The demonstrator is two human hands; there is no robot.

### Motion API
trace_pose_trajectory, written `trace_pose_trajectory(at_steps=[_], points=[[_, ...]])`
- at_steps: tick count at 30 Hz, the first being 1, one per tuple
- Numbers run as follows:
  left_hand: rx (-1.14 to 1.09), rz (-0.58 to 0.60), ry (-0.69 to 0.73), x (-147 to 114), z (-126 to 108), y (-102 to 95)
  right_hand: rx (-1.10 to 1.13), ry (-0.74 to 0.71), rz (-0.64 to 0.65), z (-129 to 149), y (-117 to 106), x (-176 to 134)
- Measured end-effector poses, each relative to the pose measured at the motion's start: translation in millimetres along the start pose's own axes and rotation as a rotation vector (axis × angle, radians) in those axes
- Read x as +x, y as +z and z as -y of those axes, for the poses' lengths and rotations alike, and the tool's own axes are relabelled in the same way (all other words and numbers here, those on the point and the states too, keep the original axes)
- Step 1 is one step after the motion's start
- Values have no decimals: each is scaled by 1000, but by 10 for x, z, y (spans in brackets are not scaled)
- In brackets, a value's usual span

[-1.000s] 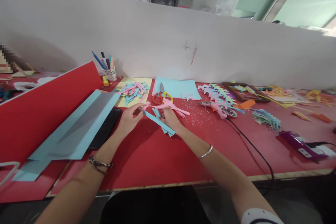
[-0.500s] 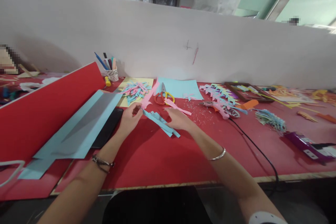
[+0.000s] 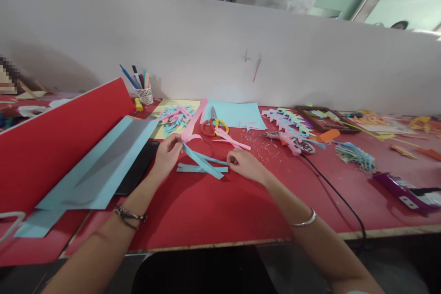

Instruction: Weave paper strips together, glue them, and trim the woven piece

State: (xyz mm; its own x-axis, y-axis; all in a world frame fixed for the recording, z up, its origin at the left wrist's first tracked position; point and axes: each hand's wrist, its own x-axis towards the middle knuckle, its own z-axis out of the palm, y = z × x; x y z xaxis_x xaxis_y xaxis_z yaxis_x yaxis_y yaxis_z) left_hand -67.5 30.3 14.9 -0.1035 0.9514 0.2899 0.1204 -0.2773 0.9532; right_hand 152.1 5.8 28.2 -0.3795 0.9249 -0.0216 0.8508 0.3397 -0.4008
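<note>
My left hand (image 3: 167,151) is closed, its fingertips pinching the upper end of a light blue paper strip (image 3: 206,166) that slants down to the right. My right hand (image 3: 246,163) is closed at the right end of a second blue strip (image 3: 217,161), which crosses up to the left hand. Beneath these, another blue strip (image 3: 184,168) lies flat on the red table. Just beyond the hands are pink strips (image 3: 234,139) and open scissors (image 3: 214,123) with red and yellow handles. A curled pink paper piece (image 3: 188,136) lies by the left fingertips.
A heap of cut paper bits (image 3: 176,118) lies on a yellow sheet, beside a blue sheet (image 3: 234,115). Blue paper (image 3: 99,165) and a black tablet-like slab (image 3: 138,170) are at left, a pen cup (image 3: 144,95) behind. A pink glue gun (image 3: 287,141) with cord and a purple power strip (image 3: 403,189) sit right.
My right hand has moved right and down, and now pinches one strip's end. The bunched blue strips have spread apart, with one flat on the table. The left hand has shifted slightly left.
</note>
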Motion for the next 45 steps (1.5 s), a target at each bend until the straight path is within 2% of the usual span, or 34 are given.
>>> trace_pose_trajectory(at_steps=[6,9,15,19,23,27,31,35,42,45], points=[[43,47,46,-28,-6,7,34,109,-202,-84,-9,13],[113,85,125,-48,-9,12,123,125,-271,-142,-10,26],[440,215,517,-128,-84,-10,435,126,-400,-273,-87,86],[539,226,763,-186,-127,-1,609,145,-486,-320,-164,109],[581,245,928,-210,-150,18,659,24,-511,-247,-274,81],[615,253,1001,-215,-166,25,515,-122,-546,-66,-444,34],[664,249,1011,-226,-175,29,356,-254,-507,162,-565,51],[674,248,1054,-235,-165,39,270,-354,-411,363,-548,179],[722,171,1036,-191,-172,14,335,-507,-194,550,-440,371],[792,100,1111,-141,-232,-15,357,-511,-144,580,-458,376]])
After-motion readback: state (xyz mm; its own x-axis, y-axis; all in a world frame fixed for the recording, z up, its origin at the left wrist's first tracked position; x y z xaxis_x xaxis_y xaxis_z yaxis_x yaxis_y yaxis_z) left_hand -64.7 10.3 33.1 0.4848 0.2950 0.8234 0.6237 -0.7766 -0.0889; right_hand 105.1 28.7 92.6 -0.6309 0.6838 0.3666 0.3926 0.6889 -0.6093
